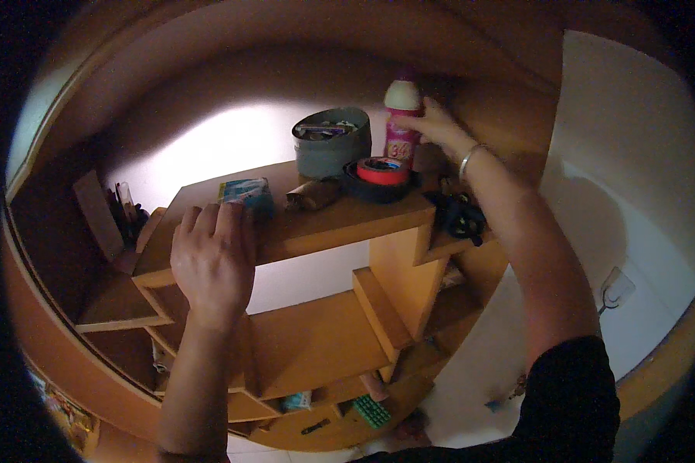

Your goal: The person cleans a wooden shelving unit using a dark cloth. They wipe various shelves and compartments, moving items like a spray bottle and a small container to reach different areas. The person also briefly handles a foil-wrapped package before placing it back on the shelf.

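Observation:
My right hand [437, 127] reaches to the back of the top shelf and grips a pink plastic bottle [401, 139] with a whitish upper part, which stands upright. My left hand [214, 260] rests on the wooden shelf's [301, 240] front edge, fingers pointing away from me. Its fingertips are close to a blue plastic packet [249, 194]; whether they touch it is hidden. Before the bottle, a red roll of tape [382, 173] sits on a larger black roll [376, 190]. Left of these are a grey-green round tub [330, 153] with small items inside and a brownish roll-shaped object [315, 195].
Dark tangled items [462, 217] lie on a lower step at right. Stepped compartments continue below, with a green bumpy object [372, 410] and a dark strip-like object [315, 427] at the bottom. A curved wooden frame [63, 301] borders the left. Pens or similar sticks [124, 205] stand at far left.

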Demonstrator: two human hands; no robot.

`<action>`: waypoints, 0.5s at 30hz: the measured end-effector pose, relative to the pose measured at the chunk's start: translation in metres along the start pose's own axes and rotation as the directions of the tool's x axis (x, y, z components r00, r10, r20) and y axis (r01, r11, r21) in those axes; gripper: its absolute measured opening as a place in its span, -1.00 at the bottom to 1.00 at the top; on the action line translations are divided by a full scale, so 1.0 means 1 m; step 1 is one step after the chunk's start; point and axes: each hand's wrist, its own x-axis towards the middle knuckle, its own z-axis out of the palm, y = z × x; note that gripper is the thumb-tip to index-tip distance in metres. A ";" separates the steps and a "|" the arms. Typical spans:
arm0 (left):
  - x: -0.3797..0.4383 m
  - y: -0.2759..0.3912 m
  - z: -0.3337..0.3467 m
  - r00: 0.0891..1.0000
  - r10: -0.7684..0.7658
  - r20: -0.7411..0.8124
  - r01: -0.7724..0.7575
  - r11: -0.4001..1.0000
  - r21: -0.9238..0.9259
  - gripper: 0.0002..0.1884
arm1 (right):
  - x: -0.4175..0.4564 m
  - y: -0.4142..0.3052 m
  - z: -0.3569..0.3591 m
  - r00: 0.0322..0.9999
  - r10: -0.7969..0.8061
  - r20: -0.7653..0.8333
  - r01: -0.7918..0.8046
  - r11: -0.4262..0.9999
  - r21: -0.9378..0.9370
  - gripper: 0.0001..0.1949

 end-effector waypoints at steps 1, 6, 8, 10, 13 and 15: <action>0.003 0.004 0.003 1.000 0.007 -0.011 -0.007 1.000 -0.014 -0.91 | 0.009 0.015 -0.001 0.996 0.004 -0.094 -0.015 0.993 -0.121 -0.30; 0.006 0.011 0.004 1.000 0.020 -0.016 -0.020 0.999 -0.030 -0.91 | 0.019 0.028 0.002 0.999 0.014 -0.032 -0.017 0.997 -0.078 -0.24; 0.004 0.009 0.007 0.995 0.064 -0.081 -0.068 0.996 -0.052 -0.91 | 0.011 0.030 -0.009 0.998 0.060 0.003 -0.059 0.992 -0.111 -0.28; 0.000 0.003 0.006 0.997 0.055 -0.058 -0.056 0.998 -0.021 -0.90 | -0.013 0.019 -0.015 0.989 0.123 0.083 -0.096 0.956 -0.277 -0.39; 0.001 0.002 0.007 0.995 0.065 -0.081 -0.063 0.998 0.024 -0.91 | -0.046 0.040 -0.043 0.862 0.207 0.462 0.125 0.797 -0.591 -0.45; 0.000 0.002 0.007 0.993 0.066 -0.100 -0.063 0.997 0.036 -0.91 | -0.098 0.017 -0.040 0.759 0.181 0.625 0.339 0.710 -0.617 -0.52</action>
